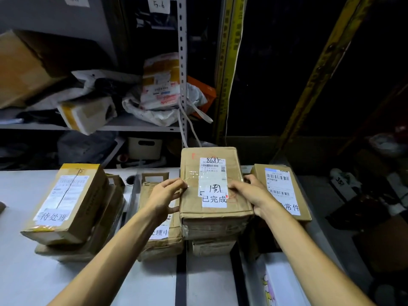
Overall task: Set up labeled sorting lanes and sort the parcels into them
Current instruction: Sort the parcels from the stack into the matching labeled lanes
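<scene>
So, mid-sort: brown taped cardboard parcel [194, 208] with white label [214, 202] tops third stack [212, 247] on grey table [26, 272]. Gripped at sides by left hand [164, 196] and right hand [254, 196], fingers [176, 184] curled over top edges. Fully seated? Hard to tell. Next: square up, release.

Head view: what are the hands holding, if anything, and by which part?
The taped cardboard box labeled 已完成, held by its two side edges: left hand on the left edge, right hand on the right.
</scene>
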A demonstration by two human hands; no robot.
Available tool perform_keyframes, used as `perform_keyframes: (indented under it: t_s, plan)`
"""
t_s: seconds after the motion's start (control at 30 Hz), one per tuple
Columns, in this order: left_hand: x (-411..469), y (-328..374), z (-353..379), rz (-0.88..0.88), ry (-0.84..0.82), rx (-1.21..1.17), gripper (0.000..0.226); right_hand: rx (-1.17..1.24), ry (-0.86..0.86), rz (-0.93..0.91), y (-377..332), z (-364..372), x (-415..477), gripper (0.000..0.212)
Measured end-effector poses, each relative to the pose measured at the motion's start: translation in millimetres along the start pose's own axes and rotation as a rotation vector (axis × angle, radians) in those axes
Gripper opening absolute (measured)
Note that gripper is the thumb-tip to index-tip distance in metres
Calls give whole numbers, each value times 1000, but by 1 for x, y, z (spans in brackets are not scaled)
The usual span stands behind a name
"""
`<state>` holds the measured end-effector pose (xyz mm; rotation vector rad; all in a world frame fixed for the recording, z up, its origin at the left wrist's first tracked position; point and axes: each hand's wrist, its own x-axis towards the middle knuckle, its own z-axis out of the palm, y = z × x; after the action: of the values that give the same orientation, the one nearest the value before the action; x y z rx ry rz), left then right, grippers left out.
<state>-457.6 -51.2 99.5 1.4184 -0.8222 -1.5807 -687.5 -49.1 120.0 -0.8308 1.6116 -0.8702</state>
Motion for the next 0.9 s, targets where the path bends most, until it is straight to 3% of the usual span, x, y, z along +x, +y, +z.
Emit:
perform_keyframes:
  t_s: [0.17, 0.4, 0.67, 0.8, 0.9]
  plan:
    - [2, -2, 2, 2, 14, 3, 5, -20, 1, -4, 2, -1, 1, 55]
    - [5, -7, -5, -18, 21, 33, 28, -32, 39, -13, 3, 4, -4, 59]
    - [-2, -1, -9, -48, -31, 37, 28, 61, 36, 39, 7, 0, -18, 54]
    - [-8, 2, -9, -28, -33, 40, 27, 132, 61, 19, 7, -9, -41, 22]
    - [-18, 4, -11, 6, -17, 85, 19, 114, 48, -31, 0, -16, -60, 11]
